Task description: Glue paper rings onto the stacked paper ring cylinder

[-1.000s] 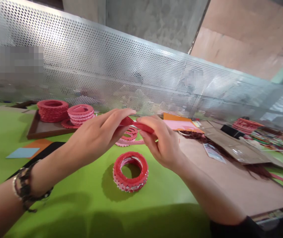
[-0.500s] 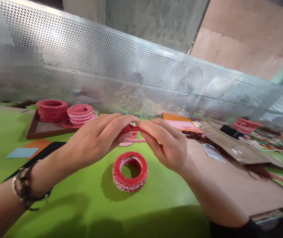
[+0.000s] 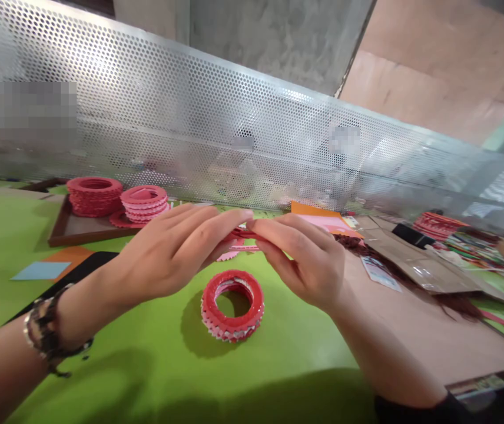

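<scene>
Grip: my left hand [image 3: 159, 253] and right hand [image 3: 307, 259] — nearly closed — pinch a red strip [image 3: 245, 233].
Zigzag-edged ring [image 3: 233, 325]: below, on green tabletop [image 3: 296, 353].

A red ring [image 3: 233, 325] bore pink-and-white zigzags; the tabletop [image 3: 296, 338] was lime green, the tray [image 3: 88, 237] brown.

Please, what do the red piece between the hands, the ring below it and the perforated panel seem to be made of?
Red piece: perhaps paper or foam; looks thin, mostly hidden, finish unclear.
Ring: probably card or foam, shiny on top; zigzag edges look cut from sheet.
Perforated panel: likely metal, judging by its silvery sheen and regular holes.
</scene>
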Demonstrator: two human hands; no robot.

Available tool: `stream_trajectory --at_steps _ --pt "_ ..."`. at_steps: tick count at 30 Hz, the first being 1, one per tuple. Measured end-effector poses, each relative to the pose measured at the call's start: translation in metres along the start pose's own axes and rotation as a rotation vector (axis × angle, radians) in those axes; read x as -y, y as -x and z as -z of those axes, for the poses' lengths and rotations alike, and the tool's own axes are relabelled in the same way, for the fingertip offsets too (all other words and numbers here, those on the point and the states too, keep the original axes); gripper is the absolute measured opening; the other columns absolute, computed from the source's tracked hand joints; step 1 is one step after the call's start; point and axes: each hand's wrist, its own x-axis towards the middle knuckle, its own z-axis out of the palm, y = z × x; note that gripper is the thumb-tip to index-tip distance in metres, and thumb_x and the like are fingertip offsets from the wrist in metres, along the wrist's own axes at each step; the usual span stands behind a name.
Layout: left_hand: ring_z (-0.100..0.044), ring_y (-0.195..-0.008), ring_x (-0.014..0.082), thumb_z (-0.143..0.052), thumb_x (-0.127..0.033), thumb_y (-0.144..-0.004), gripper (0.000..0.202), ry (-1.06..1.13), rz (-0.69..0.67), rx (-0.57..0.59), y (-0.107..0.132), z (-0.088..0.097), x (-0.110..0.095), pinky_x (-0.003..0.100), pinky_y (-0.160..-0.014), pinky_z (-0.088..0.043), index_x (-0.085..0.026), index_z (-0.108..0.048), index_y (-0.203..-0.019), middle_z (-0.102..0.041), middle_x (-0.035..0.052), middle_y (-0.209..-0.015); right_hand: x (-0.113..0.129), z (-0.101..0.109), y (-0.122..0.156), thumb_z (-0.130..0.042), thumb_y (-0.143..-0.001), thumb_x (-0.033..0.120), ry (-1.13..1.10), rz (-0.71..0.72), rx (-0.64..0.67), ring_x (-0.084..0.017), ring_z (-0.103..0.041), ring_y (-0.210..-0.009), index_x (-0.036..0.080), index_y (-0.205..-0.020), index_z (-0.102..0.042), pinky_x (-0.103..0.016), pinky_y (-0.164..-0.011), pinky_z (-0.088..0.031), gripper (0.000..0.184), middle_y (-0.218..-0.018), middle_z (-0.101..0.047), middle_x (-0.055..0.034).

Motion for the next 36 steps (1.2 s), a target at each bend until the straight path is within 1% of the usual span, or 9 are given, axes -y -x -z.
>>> stream_trajectory --at_steps 6,11,18,23,25,28,31,34,36 --pt "-0.069 -0.072 0.0212 -0.034 -0.02 -0.105 0.035 -0.013 -0.034 -0.015 -0.001 0.001 -0.001 0.033 -0.064 -0.055 -0.019 -0.038 -0.14 -0.073 0.0055 -0.087 0.0 0.003 -0.001 -0.051 -0.097 0.01 0.008 0.013 0.015 -0.01 -0.065 -0.071 0.021 -0.107 -0.066 -0.022 -0.068 -0.055 0.022 -0.079 -0.069 0.0015" --pt "-0.064 -0.062 0.0176 -0.036 -0.018 -0.105 0.031 -0.074 -0.071 -0.032 -0.001 0.0 -0.002 0.029 -0.059 -0.052 -0.016 -0.044 -0.134 -0.068 -0.0001 -0.075 -0.005 0.002 0.001 -0.049 -0.096 0.007 0.063 0.08 0.032 -0.01 -0.062 -0.065 0.019 -0.106 -0.067 -0.023 -0.06 -0.051 0.024 -0.073 -0.066 0.0025" --pt "-0.071 -0.071 0.0169 -0.033 -0.028 -0.107 0.028 -0.025 0.003 -0.001 0.002 -0.007 0.002 0.027 -0.061 -0.057 -0.017 -0.047 -0.13 -0.073 0.0045 -0.089 -0.003 -0.001 0.001 -0.045 -0.101 0.015 0.024 -0.036 0.074 -0.012 -0.068 -0.07 0.02 -0.108 -0.06 -0.024 -0.065 -0.056 0.018 -0.082 -0.071 -0.0002" --pt "-0.066 -0.06 0.0152 -0.029 -0.018 -0.106 0.027 -0.034 -0.063 0.021 -0.002 -0.006 -0.002 0.026 -0.055 -0.054 -0.012 -0.049 -0.123 -0.068 0.0018 -0.074 0.006 0.001 0.001 -0.05 -0.098 0.012 -0.184 -0.175 0.133 -0.012 -0.072 -0.085 0.018 -0.111 -0.055 -0.021 -0.071 -0.059 0.015 -0.098 -0.074 -0.004" --pt "-0.066 -0.062 0.0154 -0.029 -0.016 -0.106 0.027 -0.042 -0.066 0.028 -0.002 -0.006 -0.004 0.025 -0.057 -0.054 -0.01 -0.048 -0.125 -0.07 0.0033 -0.077 0.008 0.0 0.003 -0.049 -0.099 0.013 -0.251 -0.221 0.147 -0.015 -0.073 -0.092 0.017 -0.116 -0.051 -0.024 -0.074 -0.06 0.017 -0.106 -0.072 -0.0081" --pt "-0.072 -0.077 0.0187 -0.031 -0.014 -0.105 0.03 -0.021 -0.037 0.07 -0.001 -0.008 -0.004 0.028 -0.066 -0.057 -0.009 -0.044 -0.131 -0.074 0.0112 -0.096 0.008 -0.003 0.005 -0.047 -0.098 0.014 -0.278 -0.272 0.178 -0.018 -0.073 -0.094 0.017 -0.119 -0.047 -0.026 -0.072 -0.06 0.021 -0.111 -0.07 -0.0114" --pt "-0.072 -0.079 0.0196 -0.03 -0.014 -0.104 0.035 0.069 0.041 0.149 0.001 -0.012 -0.004 0.027 -0.064 -0.057 -0.011 -0.04 -0.138 -0.074 0.0121 -0.101 0.005 -0.005 0.005 -0.05 -0.096 0.014 -0.274 -0.331 0.228 -0.016 -0.072 -0.09 0.019 -0.117 -0.047 -0.024 -0.068 -0.058 0.022 -0.11 -0.069 -0.0099" --pt "-0.071 -0.076 0.0182 -0.032 -0.018 -0.103 0.04 0.192 0.184 0.23 0.002 -0.012 -0.004 0.025 -0.063 -0.056 -0.01 -0.036 -0.143 -0.073 0.01 -0.097 -0.001 -0.007 0.005 -0.049 -0.094 0.012 -0.445 -0.437 0.243 -0.013 -0.069 -0.084 0.02 -0.119 -0.042 -0.025 -0.069 -0.056 0.027 -0.106 -0.066 -0.0068" --pt "-0.071 -0.083 0.019 -0.038 -0.025 -0.103 0.045 0.264 0.271 0.25 0.002 -0.009 -0.001 0.028 -0.072 -0.058 -0.012 -0.034 -0.146 -0.072 0.0102 -0.104 -0.006 -0.008 0.004 -0.049 -0.093 0.011 -0.615 -0.551 0.259 -0.009 -0.062 -0.069 0.021 -0.117 -0.039 -0.022 -0.06 -0.052 0.027 -0.096 -0.063 -0.0019"
